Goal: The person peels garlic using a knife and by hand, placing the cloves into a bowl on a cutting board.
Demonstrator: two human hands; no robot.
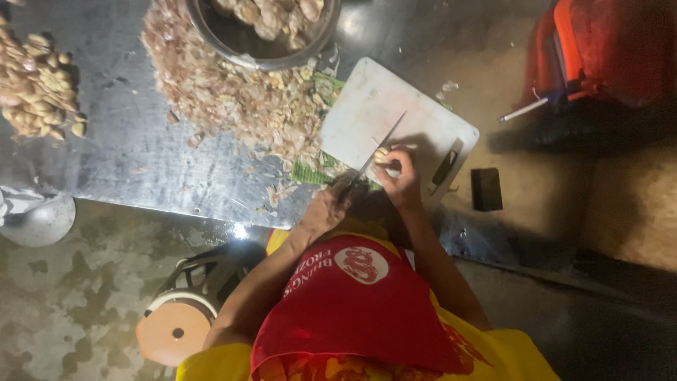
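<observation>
The left hand (pixel 326 209) had its grip closed round the knife (pixel 386 137), whose blade slanted away and rightward over the cutting board (pixel 367 99). The right hand (pixel 402 180) pinched a pale clove (pixel 381 156), touching the blade's right side.

Smooth matt white plastic cutting board (pixel 395 113), glossy steel knife blade (pixel 377 152), dull brushed metal table (pixel 134 148), shiny metal bowl (pixel 233 46), papery peelings (pixel 226 95)

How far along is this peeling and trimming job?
Done: a metal bowl holds pale peeled pieces, beside a big heap of skins. In hand: the left hand works a knife on one piece, steadied by the right hand on the white cutting board. Left: a brown unpeeled pile at the table's left edge.
</observation>
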